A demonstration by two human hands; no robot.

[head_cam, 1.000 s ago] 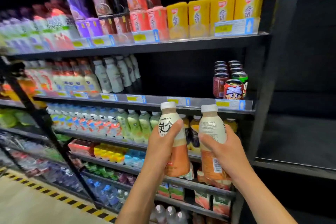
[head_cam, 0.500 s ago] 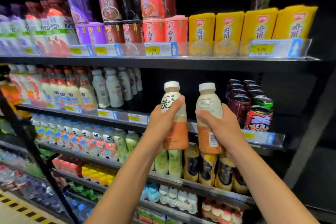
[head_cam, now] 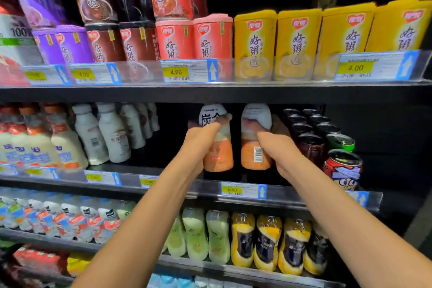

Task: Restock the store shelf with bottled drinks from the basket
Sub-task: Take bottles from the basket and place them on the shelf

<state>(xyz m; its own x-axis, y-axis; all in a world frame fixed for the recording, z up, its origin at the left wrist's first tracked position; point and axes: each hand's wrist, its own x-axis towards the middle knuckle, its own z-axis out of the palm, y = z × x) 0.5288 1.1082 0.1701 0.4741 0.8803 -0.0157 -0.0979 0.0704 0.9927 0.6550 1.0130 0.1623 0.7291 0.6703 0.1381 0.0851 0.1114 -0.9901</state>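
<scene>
Holding upright at black shelf [head_cam: 292, 196]: left hand [head_cam: 201, 140] grip wraps orange-and-white plastic bottle [head_cam: 219, 156]; right hand [head_cam: 278, 149] grip wraps barcoded twin [head_cam: 253, 154].

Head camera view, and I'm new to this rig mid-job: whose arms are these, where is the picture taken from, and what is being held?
There is no machine here. The two bare arms belong to a person who wears the camera on the head, so you look forward and down past them at a store shelf. The left hand grips the left bottle, orange and white. The right hand grips the right bottle, which looks the same. Both are upright, side by side, in the dark gap of the middle shelf, between the white bottles on the left and the dark cans on the right. I cannot tell whether they rest on the shelf yet. Yellow cups stand on the shelf above.
</scene>
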